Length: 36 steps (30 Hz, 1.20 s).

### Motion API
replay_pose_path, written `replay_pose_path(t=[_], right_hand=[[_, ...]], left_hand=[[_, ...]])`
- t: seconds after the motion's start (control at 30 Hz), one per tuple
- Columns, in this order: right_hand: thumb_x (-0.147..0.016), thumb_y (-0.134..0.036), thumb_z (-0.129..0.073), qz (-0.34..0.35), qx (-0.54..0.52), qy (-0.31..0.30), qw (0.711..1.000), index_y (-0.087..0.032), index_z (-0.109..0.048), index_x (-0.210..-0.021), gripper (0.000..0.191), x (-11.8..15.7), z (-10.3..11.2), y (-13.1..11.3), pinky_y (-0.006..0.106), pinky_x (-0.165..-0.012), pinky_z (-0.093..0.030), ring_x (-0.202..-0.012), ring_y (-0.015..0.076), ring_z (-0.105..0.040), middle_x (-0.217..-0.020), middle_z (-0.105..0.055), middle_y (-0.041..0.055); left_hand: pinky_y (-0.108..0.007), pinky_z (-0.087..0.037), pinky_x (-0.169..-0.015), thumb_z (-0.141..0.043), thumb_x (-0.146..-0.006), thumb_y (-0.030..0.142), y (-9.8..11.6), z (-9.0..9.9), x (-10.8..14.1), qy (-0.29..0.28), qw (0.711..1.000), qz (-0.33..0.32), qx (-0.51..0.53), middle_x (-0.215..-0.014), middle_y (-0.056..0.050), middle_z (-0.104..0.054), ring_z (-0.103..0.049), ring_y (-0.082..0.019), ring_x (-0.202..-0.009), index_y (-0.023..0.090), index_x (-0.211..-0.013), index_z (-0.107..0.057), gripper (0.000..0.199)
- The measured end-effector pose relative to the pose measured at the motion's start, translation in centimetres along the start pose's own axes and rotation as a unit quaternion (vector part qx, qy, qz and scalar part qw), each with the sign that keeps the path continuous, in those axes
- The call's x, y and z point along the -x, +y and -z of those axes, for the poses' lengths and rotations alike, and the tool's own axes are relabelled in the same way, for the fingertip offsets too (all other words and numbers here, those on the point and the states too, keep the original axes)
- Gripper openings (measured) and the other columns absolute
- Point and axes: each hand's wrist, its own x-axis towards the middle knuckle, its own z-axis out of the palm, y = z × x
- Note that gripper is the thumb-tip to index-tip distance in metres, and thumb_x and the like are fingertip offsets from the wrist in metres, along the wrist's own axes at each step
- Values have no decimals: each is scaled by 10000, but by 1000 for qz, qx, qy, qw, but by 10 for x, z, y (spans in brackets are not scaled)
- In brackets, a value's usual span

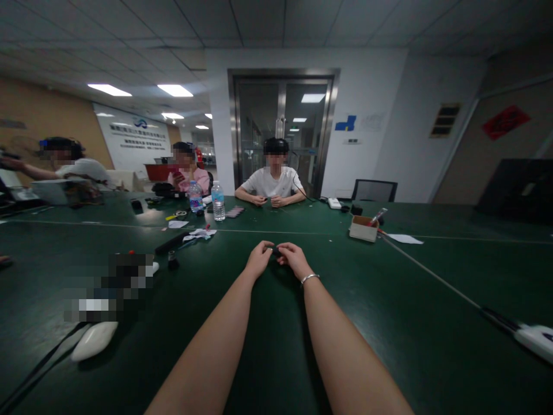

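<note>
A small dark object (pixel 276 251) is held between my two hands above the green table (pixel 276 334), near the middle of the view. My left hand (pixel 260 258) pinches its left side with thumb and fingers. From the right, my right hand (pixel 294 259) closes its fingers on the same object; a silver bracelet (pixel 310 279) circles that wrist. The object's exact shape is too small to make out.
Across the table sits a person (pixel 274 181) in white. Two water bottles (pixel 218 202), papers (pixel 199 234) and a small black item (pixel 173 260) stand or lie to the left. An open box (pixel 363 229) and a cable (pixel 432 276) are at the right.
</note>
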Motion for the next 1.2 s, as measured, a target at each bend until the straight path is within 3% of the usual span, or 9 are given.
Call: replay_pose_path(t=[0.13,0.27,0.37,0.53,0.63,0.77,0.87,1.2], right_hand=[[-771,-104,-587,-2,1,2,1000,-133,-633,-801,62,0,0,0,157,-407,-473,-432,77,-583,-582,-628,1],[-762,-109,-596,4,4,7,1000,-135,-633,-790,53,-1,0,1,153,-403,-469,-425,76,-580,-567,-619,-9],[-758,-121,-605,0,2,5,1000,-134,-636,-794,49,-1,0,2,154,-406,-471,-426,74,-582,-581,-626,-8],[-749,-118,-624,3,1,3,1000,-131,-645,-793,51,-1,0,1,158,-400,-467,-422,75,-577,-593,-632,2],[-757,-111,-618,-2,3,6,1000,-131,-646,-797,54,-1,0,0,160,-402,-471,-426,79,-580,-585,-629,4],[-754,-108,-623,-4,3,9,1000,-132,-647,-796,53,-2,0,1,161,-410,-477,-433,80,-586,-599,-635,9],[-767,-103,-599,-6,4,10,1000,-130,-643,-802,63,-3,0,2,162,-411,-477,-435,81,-587,-602,-635,10],[-750,-124,-602,0,0,3,1000,-122,-636,-815,73,-4,2,4,162,-402,-468,-426,82,-585,-587,-628,-1]], left_hand=[[-251,-432,-625,-440,-843,359,0,0,0,-3,1000,8,1,-684,-3,-589,-527,-130,-603,195,-996,-628,293],[-254,-443,-684,-487,-816,317,1,0,1,6,999,-31,-17,-875,-39,-634,-560,-141,-728,196,-978,-645,257],[-253,-442,-688,-438,-849,363,1,0,1,1,999,-21,-25,-888,-35,-642,-566,-143,-743,203,-947,-645,279],[-265,-442,-777,-472,-821,277,-2,-1,-1,3,999,-28,-23,-947,-38,-654,-581,-157,-848,204,-952,-642,227],[-282,-449,-747,-431,-847,322,-2,0,-1,-3,1000,-15,-23,-889,-37,-661,-584,-162,-783,204,-955,-643,266],[-270,-437,-772,-448,-831,306,-1,0,0,0,999,-28,-25,-927,-37,-663,-582,-164,-848,204,-932,-659,255],[-269,-439,-714,-399,-855,364,-1,0,0,-8,1000,-6,-29,-795,-28,-649,-575,-159,-743,201,-926,-663,318],[-264,-435,-750,-429,-845,353,-2,0,-1,-16,999,-40,-31,-934,-35,-662,-579,-150,-793,199,-952,-649,289]])
